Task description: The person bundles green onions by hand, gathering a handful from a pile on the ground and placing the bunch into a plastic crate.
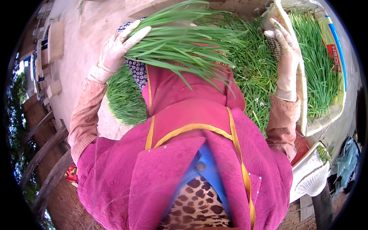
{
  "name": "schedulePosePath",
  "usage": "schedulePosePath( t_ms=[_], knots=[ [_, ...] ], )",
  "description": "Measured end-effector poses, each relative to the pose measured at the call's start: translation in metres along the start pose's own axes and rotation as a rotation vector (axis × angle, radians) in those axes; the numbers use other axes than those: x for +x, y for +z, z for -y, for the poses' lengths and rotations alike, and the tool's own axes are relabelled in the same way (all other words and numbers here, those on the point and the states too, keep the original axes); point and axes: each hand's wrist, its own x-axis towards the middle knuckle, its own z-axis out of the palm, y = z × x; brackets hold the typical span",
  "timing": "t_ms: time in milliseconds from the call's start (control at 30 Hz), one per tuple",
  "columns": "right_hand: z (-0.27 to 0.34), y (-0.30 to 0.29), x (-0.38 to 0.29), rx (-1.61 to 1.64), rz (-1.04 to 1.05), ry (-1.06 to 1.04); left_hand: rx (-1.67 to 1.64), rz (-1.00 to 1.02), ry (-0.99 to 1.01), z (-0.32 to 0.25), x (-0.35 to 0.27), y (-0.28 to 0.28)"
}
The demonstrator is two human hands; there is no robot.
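Observation:
My left hand (116, 50), in a pale thin glove, is closed around the gathered end of a bunch of long flat green leaves, likely garlic chives (184, 46). The leaves fan out to the right above my lap, over my pink apron (184, 83). My right hand (287, 54), gloved too, is raised beside the pale rim of a lined container (302, 95), with thumb and fingers a little apart. A small green scrap clings to one finger. Cut chives (319, 63) stand packed in that container.
Loose leaves with small white flowers (256, 77) are heaped between my knees and the container. Another chive pile (126, 97) lies on the concrete floor (83, 37) by my left forearm. A white bag (310, 178) stands behind at right; wooden poles (49, 155) are at left.

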Motion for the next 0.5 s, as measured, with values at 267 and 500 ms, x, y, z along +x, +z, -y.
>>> schedulePosePath(
  t_ms=[267, 500],
  knots=[
    [0.036, 0.031, -0.022, -0.339, 0.169, -0.263, 0.004, 0.053, 0.001, 0.001, -0.003, -0.003],
    [0.055, 0.096, -0.007, -0.956, 0.579, -1.026, 0.063, 0.092, 0.137, -0.004, 0.015, -0.014]
  ],
)
